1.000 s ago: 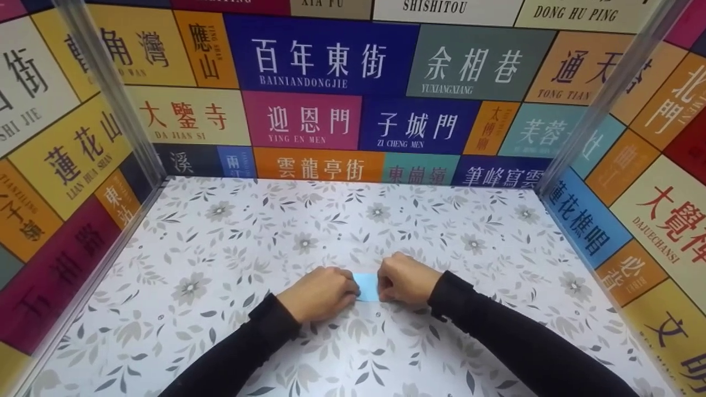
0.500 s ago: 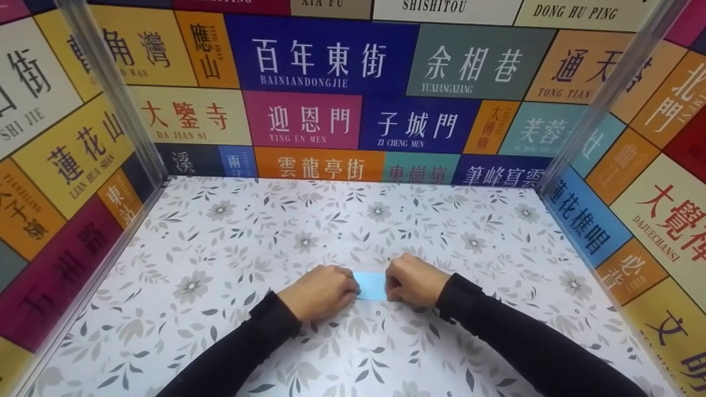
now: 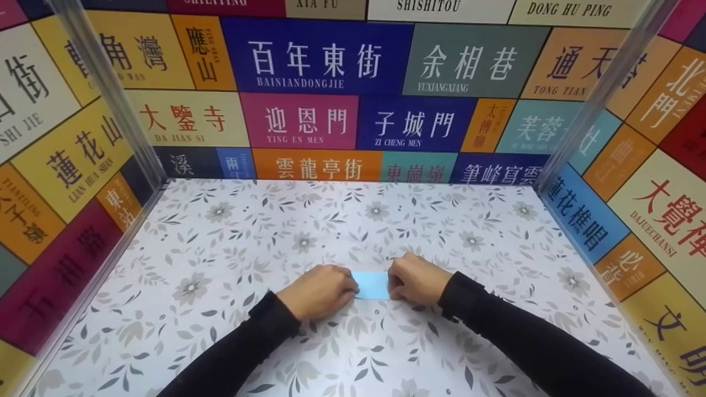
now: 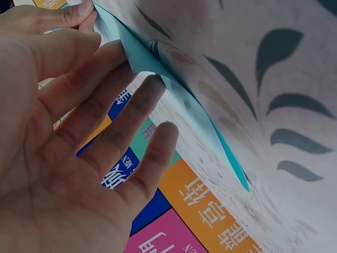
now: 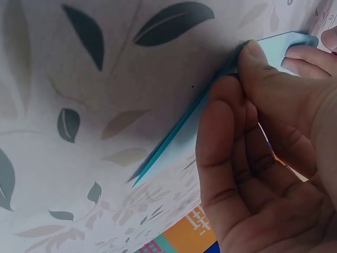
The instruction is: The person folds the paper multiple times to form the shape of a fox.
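A small light-blue sheet of paper (image 3: pixel 373 285) lies on the table between the two hands; its layers part along an edge in the left wrist view, as if folded. My left hand (image 3: pixel 320 292) rests at its left end, the fingertips touching the paper and the thumb apart from it in the left wrist view. At the other end, my right hand (image 3: pixel 419 280) pinches the paper's edge between thumb and forefinger, with the other fingers curled in below. Both hands cover the paper's ends in the head view.
White cloth with grey flowers and leaves covers the table (image 3: pixel 331 226). Upright panels of coloured signs (image 3: pixel 320 55) enclose it at the back and both sides, with clear strips (image 3: pixel 113 94) at the corners.
My right hand has slid a little to the right along the paper, so more blue shows between the hands. My left hand has stayed in place.
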Demonstrator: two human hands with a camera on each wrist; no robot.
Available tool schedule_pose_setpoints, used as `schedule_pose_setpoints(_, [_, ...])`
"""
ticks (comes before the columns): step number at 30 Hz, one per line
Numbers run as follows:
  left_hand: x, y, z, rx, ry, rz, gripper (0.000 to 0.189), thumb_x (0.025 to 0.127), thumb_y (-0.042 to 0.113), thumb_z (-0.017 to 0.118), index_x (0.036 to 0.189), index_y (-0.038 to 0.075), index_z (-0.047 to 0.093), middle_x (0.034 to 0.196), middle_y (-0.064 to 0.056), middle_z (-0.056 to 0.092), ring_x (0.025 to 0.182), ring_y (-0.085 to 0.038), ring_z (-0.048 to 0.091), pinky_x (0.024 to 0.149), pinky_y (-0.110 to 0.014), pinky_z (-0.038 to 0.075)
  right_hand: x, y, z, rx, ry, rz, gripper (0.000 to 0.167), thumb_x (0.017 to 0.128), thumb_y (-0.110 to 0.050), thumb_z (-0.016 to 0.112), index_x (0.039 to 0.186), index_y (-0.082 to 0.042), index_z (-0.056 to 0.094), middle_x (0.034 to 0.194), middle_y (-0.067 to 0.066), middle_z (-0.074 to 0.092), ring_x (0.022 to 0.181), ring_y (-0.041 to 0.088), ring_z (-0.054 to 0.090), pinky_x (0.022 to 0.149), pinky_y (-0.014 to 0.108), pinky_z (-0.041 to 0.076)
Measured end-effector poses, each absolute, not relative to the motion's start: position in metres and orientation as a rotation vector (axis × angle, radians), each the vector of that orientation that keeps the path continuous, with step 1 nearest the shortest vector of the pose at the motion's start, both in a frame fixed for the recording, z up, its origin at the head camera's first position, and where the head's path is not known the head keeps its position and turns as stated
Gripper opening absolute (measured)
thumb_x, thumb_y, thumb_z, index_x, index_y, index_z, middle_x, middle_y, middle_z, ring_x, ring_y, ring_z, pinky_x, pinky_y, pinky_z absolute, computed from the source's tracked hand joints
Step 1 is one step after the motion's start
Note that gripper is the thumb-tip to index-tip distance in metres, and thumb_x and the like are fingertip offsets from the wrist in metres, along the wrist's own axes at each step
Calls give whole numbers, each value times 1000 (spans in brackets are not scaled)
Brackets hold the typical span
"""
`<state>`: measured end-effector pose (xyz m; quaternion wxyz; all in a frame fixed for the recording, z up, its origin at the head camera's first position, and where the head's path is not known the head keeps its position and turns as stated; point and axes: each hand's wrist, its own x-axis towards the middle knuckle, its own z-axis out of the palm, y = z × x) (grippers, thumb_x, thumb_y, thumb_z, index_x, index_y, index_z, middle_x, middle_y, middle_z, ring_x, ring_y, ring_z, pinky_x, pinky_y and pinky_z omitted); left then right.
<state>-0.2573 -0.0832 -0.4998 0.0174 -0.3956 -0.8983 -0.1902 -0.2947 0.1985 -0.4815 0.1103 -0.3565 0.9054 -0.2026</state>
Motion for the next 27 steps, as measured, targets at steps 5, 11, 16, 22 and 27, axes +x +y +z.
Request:
schedule_pose_setpoints(5, [-257,-83,-501,-1241,-2776,-584,14,109,13,77,111,10,90,106,-7,86,95,-27,82,93,-43,71,-293,202,-482,-1034,2667,-587,12,87,-1,96,87,-7,86,78,2,81,67,4,64,67,25,58])
schedule_pose_setpoints(11, [-256,-84,-502,-1216,-2798,-586,15,110,13,76,111,10,90,105,-7,86,95,-27,82,94,-43,71,-294,201,-481,-1060,2662,-577,12,87,-2,96,87,-7,86,79,3,81,68,5,64,68,26,58])
schedule_pose_setpoints(16, [-256,-86,-501,-1230,-2777,-591,15,110,13,76,110,10,90,105,-7,86,95,-27,83,94,-43,70,-296,201,-477,-1071,2644,-567,12,88,-3,97,87,-8,86,77,3,81,67,3,61,66,23,55])
schedule_pose_setpoints(22, [-256,-86,-501,-1238,-2765,-615,15,110,13,76,111,11,91,107,-7,86,99,-28,83,97,-44,70,-302,200,-472,-1114,2654,-604,11,90,-5,97,87,-9,87,77,1,82,65,0,59,64,21,53])
schedule_pose_setpoints(27, [-257,-85,-501,-1236,-2768,-598,14,110,14,77,111,12,91,106,-6,86,97,-27,83,97,-44,70,-306,192,-474,-1102,2651,-633,10,94,-7,95,90,-11,87,81,-1,83,69,0,63,68,22,56])
